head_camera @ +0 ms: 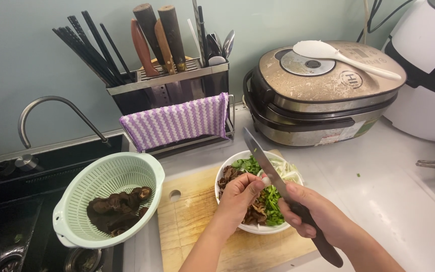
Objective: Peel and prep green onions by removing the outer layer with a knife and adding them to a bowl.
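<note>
Over the white bowl (237, 227), at the 6 o'clock part of the view, both hands are working. The right hand (310, 211) is closing its grip around the dark handle of a knife (268, 168), whose blade is running up toward 11 o'clock across the bowl. The left hand (238, 194) is pinching its fingertips (258, 181) against the flat of the blade, where a small pale scrap is sticking; grip closed on that scrap, touching the knife.

The bowl is sitting on a wooden cutting board (192, 216) on the tabletop (399, 201). It is holding dark brown mushroom pieces, chopped green herbs and pale shredded vegetable.

At 9 o'clock from the bowl, a pale green colander (76, 201) is resting at the edge of the dark sink (6, 221), just beside the board, with more dark mushrooms inside. A curved tap (46, 103) is standing behind it.

At 12 o'clock, a metal rack (172, 85) is holding knives, black chopsticks and spoons; a purple and white cloth (177, 123) is hanging over its front rail.

At 1 o'clock, a rice cooker (323, 95) is standing with its lid down, and a white rice paddle (343, 58) is lying across the top. A white appliance (429, 70) is standing at 2 o'clock, just beside the cooker.
</note>
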